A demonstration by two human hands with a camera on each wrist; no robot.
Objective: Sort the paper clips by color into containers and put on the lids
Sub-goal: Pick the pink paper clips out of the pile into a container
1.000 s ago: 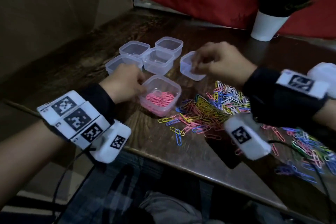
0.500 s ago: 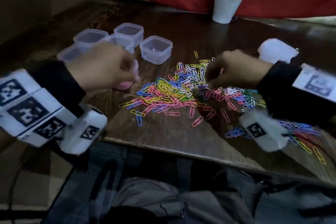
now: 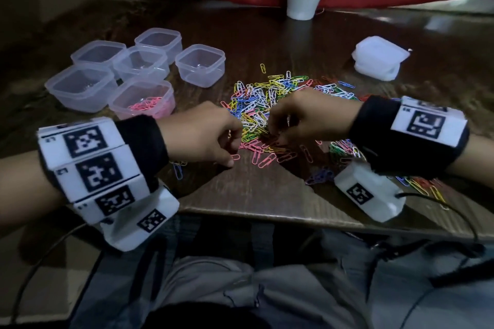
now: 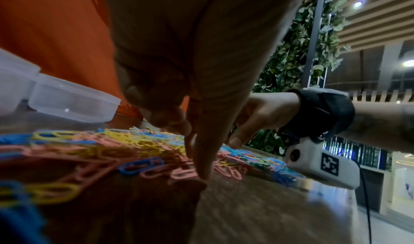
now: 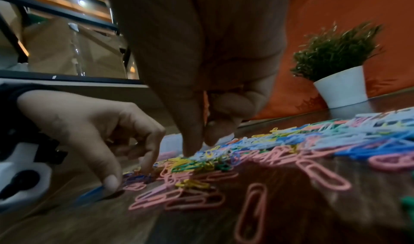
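Note:
A heap of mixed-colour paper clips point(image 3: 264, 104) lies mid-table. My left hand point(image 3: 232, 153) is at its near left edge, fingers curled. Its thumb point(image 4: 202, 174) presses the wood beside a pink clip point(image 4: 181, 174), and its forefinger touches the clips a little apart from the thumb. My right hand point(image 3: 274, 135) is over the heap's near side, with thumb point(image 5: 190, 150) and forefinger tips together on the clips. What they pinch is hidden. One clear container point(image 3: 125, 93) at the left holds pink clips. The other clear containers point(image 3: 200, 64) beside it are empty.
A stack of white lids point(image 3: 379, 57) sits at the back right. A white plant pot point(image 3: 304, 0) stands at the far edge before a red backdrop. More clips point(image 3: 427, 187) trail off at the near right. The table's front edge point(image 3: 267, 215) runs close below my wrists.
My left hand has left the pink container and come down at the heap's near edge. My right hand has moved from the far container to the heap and closed its fingertips there.

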